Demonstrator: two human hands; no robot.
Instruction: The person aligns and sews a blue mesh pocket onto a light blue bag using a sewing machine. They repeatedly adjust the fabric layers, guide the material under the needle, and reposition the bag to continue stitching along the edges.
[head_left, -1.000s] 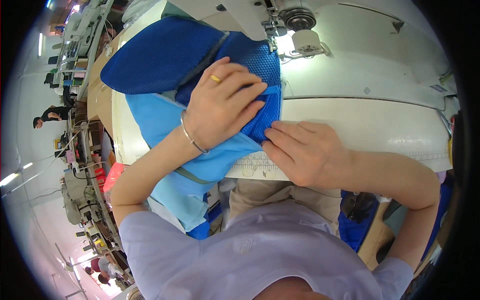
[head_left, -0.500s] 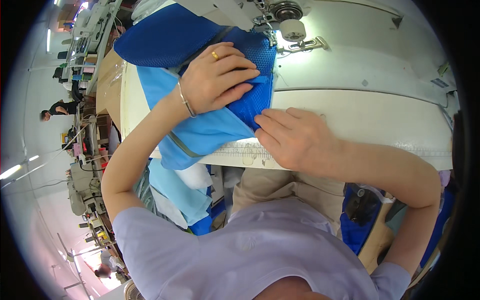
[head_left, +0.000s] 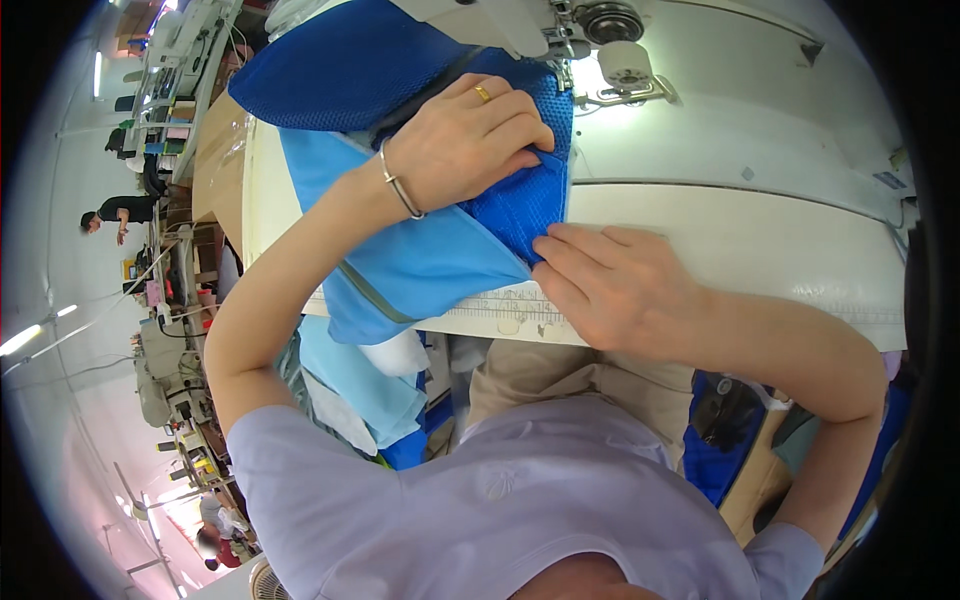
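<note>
Blue mesh fabric (head_left: 515,212), joined with lighter sky-blue cloth (head_left: 430,260), lies on the white sewing table under the edge of the sewing machine's presser foot (head_left: 563,78). My left hand (head_left: 465,145) rests on the mesh, its bent fingers closed on a small raised fold near the right edge. Closer to me, my right hand (head_left: 622,288) pinches the mesh's near corner between thumb and fingers. A darker blue mesh panel (head_left: 340,70) spreads out beyond my left wrist. Part of the fabric is hidden under my left hand and forearm.
The sewing machine head (head_left: 480,22) overhangs the far side, with a metal guide (head_left: 640,94) to the right of its foot. A printed ruler strip (head_left: 500,303) runs along the table's near edge. Light blue cloth (head_left: 360,380) hangs below. Another person (head_left: 125,210) stands far left.
My left fingers have bent from lying flatter and now gather a fold of mesh. The view has shifted slightly, so machine and hands appear farther right. My right hand keeps its pinch.
</note>
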